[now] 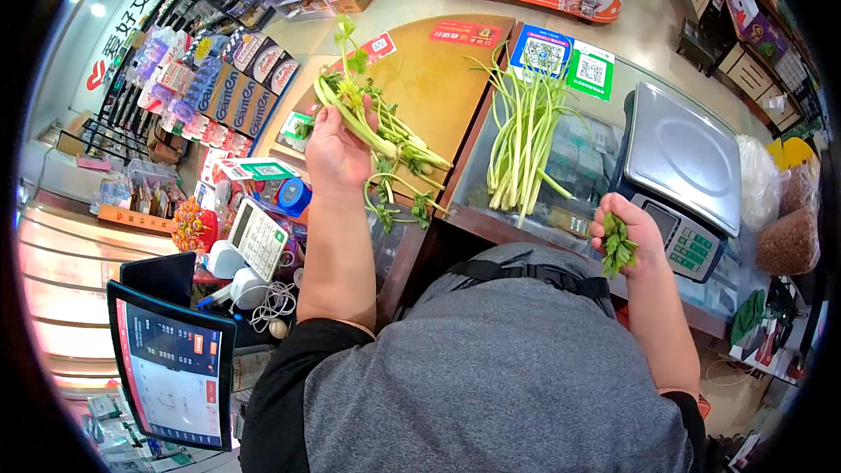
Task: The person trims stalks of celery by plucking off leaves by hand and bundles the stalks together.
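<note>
My left hand (340, 147) is closed around a leafy celery stalk (357, 121), palm turned up, above the wooden counter. Under and beside it lie more celery stalks (410, 151), with loose leafy sprigs (385, 201) drooping at the counter's near edge. My right hand (638, 229) holds a small bunch of green celery leaves (618, 247) in curled fingers, close to the near left corner of the scale. Between my hands, a pile of thin stripped stalks (527, 144) rests on the glass counter.
A digital scale (683, 158) with a steel pan stands at the right. QR code signs (592, 70) lie behind the stripped stalks. On the left are a monitor (171, 359), a calculator-like device (258, 241) and a blue lid (293, 196). Plastic bags (755, 180) sit right of the scale.
</note>
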Action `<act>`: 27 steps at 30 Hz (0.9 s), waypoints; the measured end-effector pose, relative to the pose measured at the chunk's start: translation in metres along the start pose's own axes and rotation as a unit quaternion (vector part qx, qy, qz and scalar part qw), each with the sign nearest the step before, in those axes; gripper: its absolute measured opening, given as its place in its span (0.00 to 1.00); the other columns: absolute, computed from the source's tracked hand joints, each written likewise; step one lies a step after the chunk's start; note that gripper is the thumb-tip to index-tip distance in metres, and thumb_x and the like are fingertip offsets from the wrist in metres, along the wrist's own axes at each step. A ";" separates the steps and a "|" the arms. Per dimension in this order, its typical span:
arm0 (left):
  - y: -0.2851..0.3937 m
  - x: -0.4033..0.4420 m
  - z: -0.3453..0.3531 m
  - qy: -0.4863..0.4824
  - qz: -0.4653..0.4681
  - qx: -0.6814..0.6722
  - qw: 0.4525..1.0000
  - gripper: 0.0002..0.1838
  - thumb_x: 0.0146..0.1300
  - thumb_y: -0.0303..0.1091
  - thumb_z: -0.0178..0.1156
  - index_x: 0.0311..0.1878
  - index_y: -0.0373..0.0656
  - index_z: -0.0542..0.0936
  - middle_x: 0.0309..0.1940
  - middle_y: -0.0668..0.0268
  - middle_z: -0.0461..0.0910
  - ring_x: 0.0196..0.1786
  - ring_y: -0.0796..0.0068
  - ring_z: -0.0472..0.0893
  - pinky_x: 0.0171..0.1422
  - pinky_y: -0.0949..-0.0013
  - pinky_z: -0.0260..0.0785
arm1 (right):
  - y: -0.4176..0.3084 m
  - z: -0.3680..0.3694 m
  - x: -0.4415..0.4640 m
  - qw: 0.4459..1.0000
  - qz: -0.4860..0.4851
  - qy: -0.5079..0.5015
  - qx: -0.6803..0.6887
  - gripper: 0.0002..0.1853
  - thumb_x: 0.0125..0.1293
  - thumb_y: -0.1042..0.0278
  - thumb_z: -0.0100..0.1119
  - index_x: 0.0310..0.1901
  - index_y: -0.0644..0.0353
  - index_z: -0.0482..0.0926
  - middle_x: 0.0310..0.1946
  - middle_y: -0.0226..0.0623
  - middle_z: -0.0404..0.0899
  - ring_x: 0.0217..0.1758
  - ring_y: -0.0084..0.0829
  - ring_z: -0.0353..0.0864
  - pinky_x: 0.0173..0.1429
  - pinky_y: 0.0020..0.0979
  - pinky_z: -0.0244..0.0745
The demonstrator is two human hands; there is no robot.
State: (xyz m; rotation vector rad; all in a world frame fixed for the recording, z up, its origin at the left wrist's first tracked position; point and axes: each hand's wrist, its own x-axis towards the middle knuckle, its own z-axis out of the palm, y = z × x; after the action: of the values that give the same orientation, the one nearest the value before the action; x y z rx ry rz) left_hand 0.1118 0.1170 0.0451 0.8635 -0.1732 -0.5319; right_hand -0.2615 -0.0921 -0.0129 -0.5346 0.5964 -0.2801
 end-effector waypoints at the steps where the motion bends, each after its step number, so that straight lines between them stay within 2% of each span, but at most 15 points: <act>1: 0.002 -0.002 0.004 -0.005 0.003 0.005 1.000 0.15 0.76 0.36 0.43 0.61 0.45 0.71 0.54 0.66 0.79 0.58 0.66 0.79 0.56 0.62 0.75 | -0.002 0.012 0.002 1.000 0.008 -0.004 -0.025 0.11 0.71 0.61 0.54 0.42 0.61 0.74 0.25 0.31 0.70 0.27 0.30 0.75 0.30 0.32 0.78; 4: 0.006 -0.012 0.026 -0.050 0.006 -0.027 0.998 0.13 0.76 0.34 0.45 0.60 0.45 0.67 0.53 0.64 0.77 0.55 0.61 0.80 0.51 0.57 0.78 | -0.008 0.057 0.009 0.995 0.026 -0.026 -0.093 0.13 0.71 0.63 0.55 0.49 0.63 0.74 0.24 0.30 0.70 0.25 0.26 0.73 0.26 0.27 0.72; 6: 0.008 -0.018 0.044 -0.094 0.010 -0.029 0.995 0.13 0.75 0.33 0.46 0.60 0.46 0.67 0.52 0.64 0.78 0.55 0.61 0.81 0.50 0.57 0.78 | -0.008 0.081 0.017 0.989 0.037 -0.054 -0.130 0.15 0.71 0.65 0.54 0.54 0.64 0.73 0.25 0.28 0.69 0.24 0.23 0.71 0.22 0.23 0.66; 8: 0.010 -0.028 0.067 -0.138 0.016 -0.030 0.990 0.13 0.75 0.33 0.46 0.60 0.45 0.67 0.52 0.62 0.78 0.54 0.59 0.82 0.48 0.57 0.80 | -0.007 0.111 0.022 0.974 0.005 -0.100 -0.205 0.16 0.70 0.68 0.55 0.57 0.63 0.73 0.25 0.28 0.69 0.24 0.21 0.69 0.22 0.22 0.63; 10: 0.009 -0.038 0.087 -0.179 0.024 -0.016 0.984 0.14 0.75 0.33 0.47 0.60 0.44 0.68 0.53 0.60 0.79 0.55 0.59 0.81 0.48 0.57 0.81 | -0.009 0.139 0.022 0.954 -0.028 -0.147 -0.259 0.18 0.68 0.68 0.56 0.59 0.61 0.73 0.28 0.29 0.73 0.26 0.21 0.71 0.27 0.23 0.68; 12: 0.005 -0.045 0.102 -0.211 0.034 0.007 0.977 0.13 0.75 0.33 0.47 0.59 0.42 0.67 0.52 0.57 0.79 0.55 0.56 0.81 0.49 0.55 0.82 | -0.006 0.158 0.025 0.878 -0.207 -0.147 -0.406 0.19 0.68 0.68 0.56 0.59 0.60 0.74 0.29 0.28 0.75 0.29 0.22 0.73 0.32 0.27 0.71; 14: -0.002 -0.052 0.115 -0.230 0.034 0.013 0.973 0.12 0.74 0.31 0.46 0.57 0.41 0.66 0.52 0.56 0.78 0.52 0.56 0.82 0.48 0.55 0.82 | -0.004 0.170 0.020 0.779 -0.330 -0.104 -0.523 0.15 0.66 0.65 0.59 0.52 0.61 0.78 0.30 0.33 0.80 0.34 0.32 0.79 0.44 0.35 0.75; 17: -0.015 -0.061 0.133 -0.266 0.025 0.009 0.964 0.11 0.74 0.29 0.45 0.56 0.39 0.65 0.51 0.55 0.78 0.50 0.57 0.83 0.47 0.55 0.83 | -0.010 0.167 0.012 0.611 -0.397 -0.070 -0.681 0.14 0.64 0.61 0.59 0.45 0.62 0.79 0.34 0.46 0.81 0.40 0.46 0.82 0.45 0.43 0.77; 18: -0.020 -0.065 0.138 -0.268 0.018 0.004 0.963 0.10 0.74 0.29 0.45 0.56 0.39 0.65 0.50 0.55 0.78 0.50 0.58 0.83 0.47 0.55 0.83 | -0.009 0.165 0.011 0.579 -0.411 -0.051 -0.702 0.11 0.63 0.61 0.59 0.37 0.61 0.77 0.34 0.47 0.81 0.40 0.50 0.80 0.44 0.46 0.76; 20: -0.032 -0.069 0.145 -0.269 0.015 0.022 0.963 0.11 0.75 0.31 0.45 0.57 0.42 0.67 0.52 0.56 0.78 0.53 0.57 0.82 0.49 0.54 0.82 | -0.009 0.161 0.002 0.553 -0.408 -0.012 -0.726 0.11 0.63 0.61 0.59 0.34 0.61 0.76 0.32 0.45 0.80 0.38 0.48 0.80 0.42 0.45 0.76; 24: -0.053 -0.075 0.162 -0.235 -0.013 -0.012 0.972 0.10 0.75 0.31 0.45 0.55 0.42 0.68 0.48 0.59 0.79 0.49 0.62 0.82 0.50 0.53 0.81 | -0.008 0.144 -0.009 0.504 -0.450 0.018 -0.737 0.10 0.62 0.63 0.60 0.31 0.60 0.74 0.30 0.43 0.79 0.37 0.46 0.80 0.41 0.44 0.76; 27: -0.068 -0.075 0.172 -0.242 -0.041 -0.041 0.969 0.09 0.76 0.31 0.44 0.55 0.43 0.67 0.49 0.60 0.78 0.47 0.67 0.81 0.48 0.56 0.81 | -0.013 0.132 -0.015 0.485 -0.478 0.028 -0.732 0.09 0.62 0.64 0.60 0.30 0.59 0.73 0.29 0.41 0.77 0.36 0.46 0.80 0.41 0.43 0.76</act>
State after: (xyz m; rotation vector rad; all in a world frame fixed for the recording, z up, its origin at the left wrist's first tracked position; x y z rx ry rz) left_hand -0.0393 0.0030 0.1096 0.6505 -0.5590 -0.8169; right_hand -0.1959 -0.0450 0.0929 -2.6204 0.3998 -0.8388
